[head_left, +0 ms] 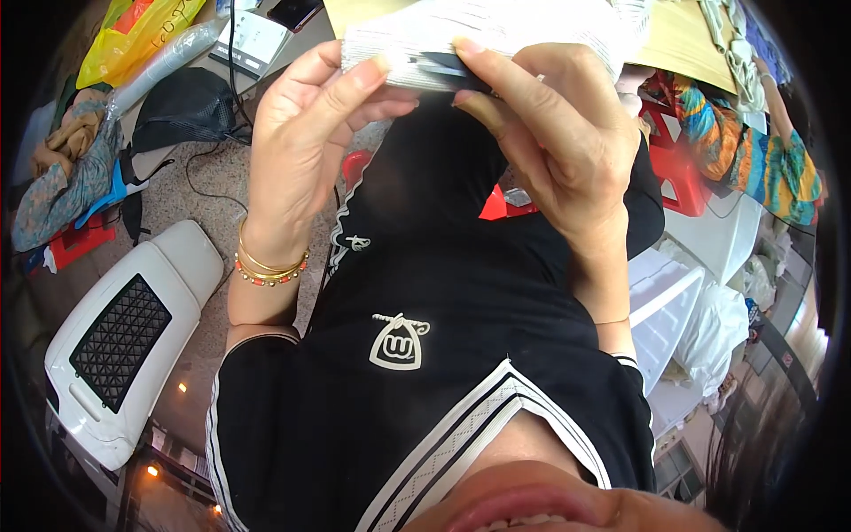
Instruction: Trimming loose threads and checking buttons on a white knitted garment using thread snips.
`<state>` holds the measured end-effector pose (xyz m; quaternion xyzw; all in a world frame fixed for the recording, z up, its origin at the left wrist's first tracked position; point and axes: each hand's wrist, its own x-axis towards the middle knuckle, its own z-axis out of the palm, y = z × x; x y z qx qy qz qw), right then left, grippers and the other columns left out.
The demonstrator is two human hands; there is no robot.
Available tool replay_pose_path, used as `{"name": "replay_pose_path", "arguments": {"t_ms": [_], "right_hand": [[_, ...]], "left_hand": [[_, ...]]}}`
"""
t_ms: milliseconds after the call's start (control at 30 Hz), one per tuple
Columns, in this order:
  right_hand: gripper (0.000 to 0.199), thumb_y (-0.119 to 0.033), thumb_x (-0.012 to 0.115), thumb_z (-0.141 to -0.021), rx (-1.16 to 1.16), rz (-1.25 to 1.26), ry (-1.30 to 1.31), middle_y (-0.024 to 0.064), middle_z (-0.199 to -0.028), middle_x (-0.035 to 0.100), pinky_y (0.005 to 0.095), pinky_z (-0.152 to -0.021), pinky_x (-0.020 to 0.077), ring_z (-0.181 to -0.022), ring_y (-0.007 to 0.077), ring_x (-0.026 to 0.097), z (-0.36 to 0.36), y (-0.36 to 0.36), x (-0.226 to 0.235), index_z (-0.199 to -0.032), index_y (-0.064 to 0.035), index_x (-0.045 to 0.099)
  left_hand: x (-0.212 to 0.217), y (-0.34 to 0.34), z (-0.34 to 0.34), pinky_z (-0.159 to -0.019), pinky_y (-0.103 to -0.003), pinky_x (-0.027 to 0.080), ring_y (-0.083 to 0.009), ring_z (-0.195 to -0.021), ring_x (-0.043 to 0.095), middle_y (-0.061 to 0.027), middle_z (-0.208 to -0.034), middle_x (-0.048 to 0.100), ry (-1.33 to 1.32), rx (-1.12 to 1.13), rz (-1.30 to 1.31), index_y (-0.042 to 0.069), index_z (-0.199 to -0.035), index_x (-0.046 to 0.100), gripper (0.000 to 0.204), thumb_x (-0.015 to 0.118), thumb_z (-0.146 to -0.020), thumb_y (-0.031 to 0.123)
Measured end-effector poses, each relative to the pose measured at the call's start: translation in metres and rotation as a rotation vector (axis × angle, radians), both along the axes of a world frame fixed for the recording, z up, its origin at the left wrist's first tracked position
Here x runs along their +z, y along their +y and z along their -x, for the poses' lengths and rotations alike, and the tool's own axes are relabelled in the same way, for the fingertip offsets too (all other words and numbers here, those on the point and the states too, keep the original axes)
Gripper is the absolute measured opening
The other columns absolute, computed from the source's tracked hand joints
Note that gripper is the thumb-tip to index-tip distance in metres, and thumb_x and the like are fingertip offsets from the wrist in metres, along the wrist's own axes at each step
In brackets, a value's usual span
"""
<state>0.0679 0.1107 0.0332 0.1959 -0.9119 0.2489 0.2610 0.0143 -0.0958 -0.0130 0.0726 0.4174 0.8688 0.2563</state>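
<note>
A white cloth (408,35) with fine grey stripes is held up at the top of the view, above my lap. Its near edge is folded into a band, and a small black piece (443,69) lies against that band. My left hand (306,124) grips the band's left end, thumb on top and fingers beneath. At the black piece, my right hand (567,133) is closed, with thumb and forefinger pinching it against the cloth. Whether the black piece is sewn on or loose, I cannot tell. The cloth's far part is washed out by bright light.
A yellow plastic bag (133,40), a black mesh cap (186,108) and a dark cable crowd the left side. Below them stands a white machine with a black grille (124,341). Red plastic stools (678,173), a person in a colourful sleeve (771,168) and white plastic bags (714,337) are at right.
</note>
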Motion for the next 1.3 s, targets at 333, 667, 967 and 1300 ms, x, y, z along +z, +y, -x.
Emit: {"name": "replay_pose_path", "arguments": {"t_ms": [333,667,967,1300], "right_hand": [[0.04,-0.005,0.083,-0.068,0.011,0.0,0.066,0.0026,-0.08,0.057,0.0257,-0.049,0.0408,-0.057,0.0095,0.053,0.003,-0.004,-0.009,-0.106,-0.009,0.075],[0.033,0.003,0.079,-0.071,-0.028,0.172,-0.036,0.0049,-0.081,0.061,0.0229,-0.057,0.0425,-0.066,0.0106,0.055,-0.006,0.007,0.003,-0.103,-0.0021,0.074],[0.041,-0.007,0.085,-0.067,-0.1,0.168,0.145,0.0026,-0.08,0.058,0.0254,-0.049,0.0395,-0.058,0.0103,0.051,-0.028,0.048,-0.031,-0.107,-0.008,0.074],[0.044,-0.012,0.085,-0.065,-0.145,0.049,0.225,0.0016,-0.08,0.059,0.0266,-0.049,0.0418,-0.058,0.0114,0.053,-0.033,0.052,-0.047,-0.108,-0.0115,0.074]], "left_hand": [[0.0,0.0,-0.001,-0.087,-0.034,0.057,-0.0189,-0.097,0.068,-0.0147,-0.11,0.067,-0.018,-0.009,0.001,-0.006,-0.117,0.059,0.026,0.059,-0.096,0.009],[-0.012,-0.001,0.0,-0.086,-0.035,0.057,-0.0221,-0.092,0.07,-0.017,-0.106,0.068,0.02,0.005,0.064,-0.006,-0.115,0.06,0.024,0.058,-0.097,0.01],[-0.033,0.022,-0.002,-0.08,-0.027,0.05,-0.0138,-0.097,0.059,-0.0098,-0.111,0.06,0.632,0.495,0.594,0.0,-0.122,0.059,0.038,0.07,-0.086,0.001],[-0.009,0.044,-0.007,-0.109,-0.039,0.031,-0.0275,-0.122,0.051,-0.0067,-0.116,0.066,1.312,0.473,0.993,0.011,-0.107,0.072,0.029,0.079,-0.079,0.015]]}}
